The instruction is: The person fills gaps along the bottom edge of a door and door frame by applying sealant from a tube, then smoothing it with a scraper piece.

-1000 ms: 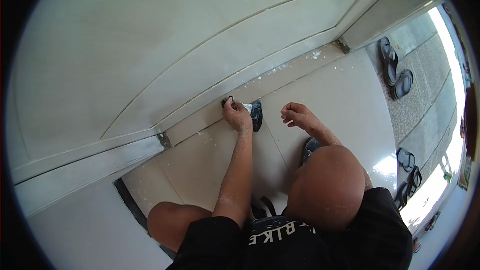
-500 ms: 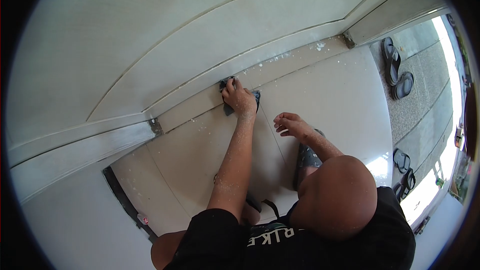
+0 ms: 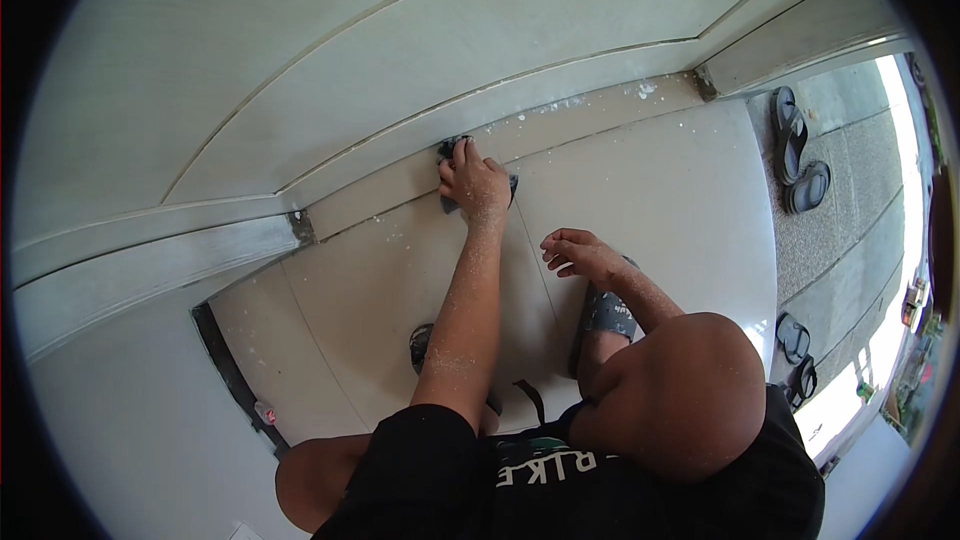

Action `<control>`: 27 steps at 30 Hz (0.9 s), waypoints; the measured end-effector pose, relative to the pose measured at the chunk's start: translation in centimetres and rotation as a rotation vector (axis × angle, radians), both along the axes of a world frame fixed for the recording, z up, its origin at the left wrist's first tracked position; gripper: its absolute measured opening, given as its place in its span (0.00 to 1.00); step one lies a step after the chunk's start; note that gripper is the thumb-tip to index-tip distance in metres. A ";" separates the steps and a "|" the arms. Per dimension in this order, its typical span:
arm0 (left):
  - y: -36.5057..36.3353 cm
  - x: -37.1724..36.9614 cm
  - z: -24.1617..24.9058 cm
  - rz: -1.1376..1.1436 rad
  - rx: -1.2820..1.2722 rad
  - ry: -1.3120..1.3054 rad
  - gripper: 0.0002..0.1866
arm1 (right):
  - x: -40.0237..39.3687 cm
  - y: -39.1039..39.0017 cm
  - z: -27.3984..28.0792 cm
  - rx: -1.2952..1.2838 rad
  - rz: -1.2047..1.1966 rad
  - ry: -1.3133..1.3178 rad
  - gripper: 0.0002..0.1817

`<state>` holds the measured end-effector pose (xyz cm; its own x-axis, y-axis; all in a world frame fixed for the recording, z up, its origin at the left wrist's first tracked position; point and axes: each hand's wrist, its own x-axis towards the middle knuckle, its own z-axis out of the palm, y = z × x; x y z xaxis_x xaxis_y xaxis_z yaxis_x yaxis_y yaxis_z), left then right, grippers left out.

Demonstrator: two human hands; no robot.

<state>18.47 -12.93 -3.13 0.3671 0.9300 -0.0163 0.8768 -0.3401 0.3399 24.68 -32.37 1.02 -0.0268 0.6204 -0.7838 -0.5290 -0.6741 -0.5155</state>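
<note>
My left hand (image 3: 477, 183) is closed over a crumpled dark rag (image 3: 447, 205). It presses the rag onto the tiled strip at the foot of the pale panelled door, and the palm covers most of the cloth. My right hand (image 3: 580, 253) hangs beyond my right knee, above the floor, its fingers loosely bent and apart with nothing in them. White specks of dust coat both forearms.
White paint spots dot the tile strip (image 3: 560, 118) and the beige floor tiles (image 3: 650, 200). Door-frame posts (image 3: 230, 255) bound both sides. Grey sandals (image 3: 790, 140) lie outside on the right. My slippered feet (image 3: 610, 315) rest on the tiles.
My left hand has shifted slightly upward in the view with the rag. My right hand keeps its loose pose. The view has moved a little, showing more of my feet.
</note>
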 end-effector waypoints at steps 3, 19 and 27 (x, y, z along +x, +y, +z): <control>-1.9 2.5 -0.7 0.101 -0.016 -0.020 0.25 | -0.2 -0.2 -0.3 -0.019 0.009 -0.025 0.12; -0.9 1.8 -0.9 0.020 -0.012 0.017 0.32 | -1.4 1.9 -0.5 0.005 0.086 0.008 0.12; 2.3 -3.2 -0.7 0.060 -0.040 0.119 0.35 | -1.8 0.4 -0.3 -0.029 0.095 -0.008 0.13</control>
